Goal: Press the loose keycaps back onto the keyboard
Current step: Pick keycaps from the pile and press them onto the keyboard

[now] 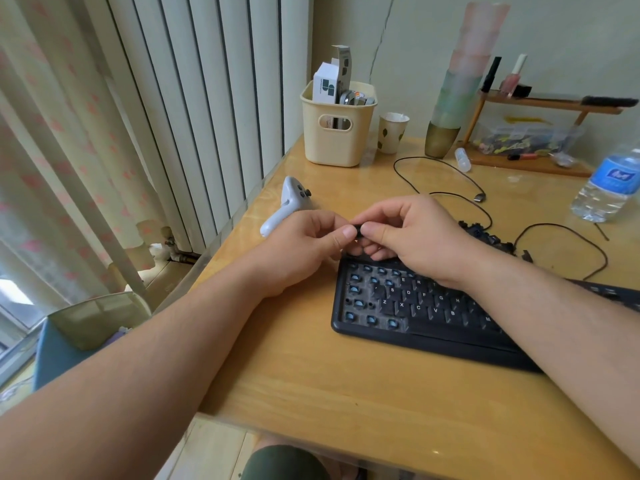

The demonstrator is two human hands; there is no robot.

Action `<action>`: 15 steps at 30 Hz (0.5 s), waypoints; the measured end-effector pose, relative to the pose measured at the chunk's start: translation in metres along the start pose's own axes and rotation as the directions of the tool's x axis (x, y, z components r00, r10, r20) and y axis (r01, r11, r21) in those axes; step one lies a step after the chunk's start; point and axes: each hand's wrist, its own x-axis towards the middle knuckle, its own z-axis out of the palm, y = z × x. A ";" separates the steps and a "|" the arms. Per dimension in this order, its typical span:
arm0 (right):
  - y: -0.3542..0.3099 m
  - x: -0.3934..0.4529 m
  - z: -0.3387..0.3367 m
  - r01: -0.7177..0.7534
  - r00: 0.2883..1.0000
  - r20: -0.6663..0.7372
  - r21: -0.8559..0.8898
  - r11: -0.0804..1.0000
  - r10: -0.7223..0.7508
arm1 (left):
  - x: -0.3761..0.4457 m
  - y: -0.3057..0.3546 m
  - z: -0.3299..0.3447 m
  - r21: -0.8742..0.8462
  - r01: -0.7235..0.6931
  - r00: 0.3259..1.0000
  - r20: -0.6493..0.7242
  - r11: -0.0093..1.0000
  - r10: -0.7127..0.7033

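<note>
Keycap [357, 230], small and black, sits pinched between your left hand [304, 244] and right hand [412, 233] just above the top-left corner of the black keyboard [415, 337], both thumbs and forefingers closed on it, apparently to turn it the right way before seating. Below, blue switch stems [354, 289] stand bare along the left columns, while more loose keycaps [485, 237] wait heaped behind your right wrist, within reach.
</note>
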 end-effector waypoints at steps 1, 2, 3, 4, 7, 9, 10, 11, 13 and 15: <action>-0.001 0.000 0.000 -0.009 1.000 0.004 0.036 0.999 0.008 | 0.000 0.000 0.000 -0.026 0.002 1.000 -0.009 1.000 -0.002; -0.001 0.000 -0.001 -0.022 1.000 0.012 0.071 0.997 0.021 | 0.001 -0.001 -0.001 -0.048 0.005 1.000 -0.015 0.999 -0.006; -0.002 0.000 -0.003 -0.042 0.999 0.025 0.110 0.993 0.040 | 0.001 -0.001 -0.001 -0.072 0.007 1.000 -0.014 0.997 -0.008; -0.004 -0.001 -0.004 -0.069 0.997 0.042 0.151 0.986 0.064 | 0.001 -0.001 -0.001 -0.089 0.006 1.000 -0.009 0.996 -0.006; -0.005 -0.001 -0.004 -0.097 0.995 0.042 0.180 0.979 0.091 | 0.000 0.000 0.000 -0.109 -0.005 1.000 -0.006 0.994 0.004; -0.004 0.000 -0.003 -0.114 0.993 0.005 0.178 0.977 0.115 | 0.000 0.000 -0.001 -0.121 -0.001 1.000 -0.009 0.993 0.000; -0.004 0.000 -0.003 -0.129 0.991 -0.011 0.175 0.976 0.133 | 0.000 0.000 -0.002 -0.123 0.004 1.000 -0.008 0.992 -0.005; -0.004 0.001 -0.003 -0.144 0.989 -0.019 0.166 0.976 0.149 | 0.000 0.000 -0.002 -0.122 0.011 1.000 -0.009 0.992 -0.012; -0.005 0.002 -0.003 -0.177 0.984 -0.003 0.147 0.973 0.179 | 0.001 -0.001 -0.002 -0.115 0.022 1.000 -0.016 0.993 -0.024; -0.006 0.002 -0.003 -0.221 0.975 0.026 0.158 0.962 0.219 | 0.000 0.000 -0.002 -0.078 0.030 0.999 -0.021 0.997 -0.031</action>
